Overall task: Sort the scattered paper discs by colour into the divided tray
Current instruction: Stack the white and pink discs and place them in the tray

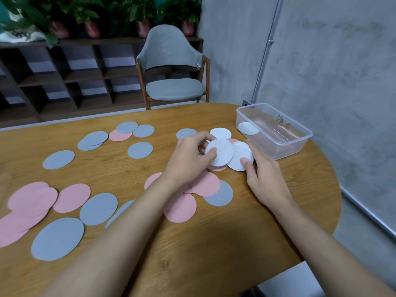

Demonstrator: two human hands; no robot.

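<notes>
Curled fingers (199, 138) around white discs (224, 150)

- Rough grey concrete wall (332, 61) on the right, a metal conduit (267, 46) running down it to a socket (246, 102).
- Grey padded chair (171, 67) with wooden legs beyond the oval wooden tabletop (203, 243).
- Dark open shelving (64, 78) at left, potted plants (92, 28) along its top.

The tray (289, 148) sits at the table's (214, 243) far right corner, with one disc (248, 128) in its left end. Loose discs (140, 150) lie across the table to the tray's left. The chair (171, 67) stands behind the table, shelves (64, 76) to its left
</notes>
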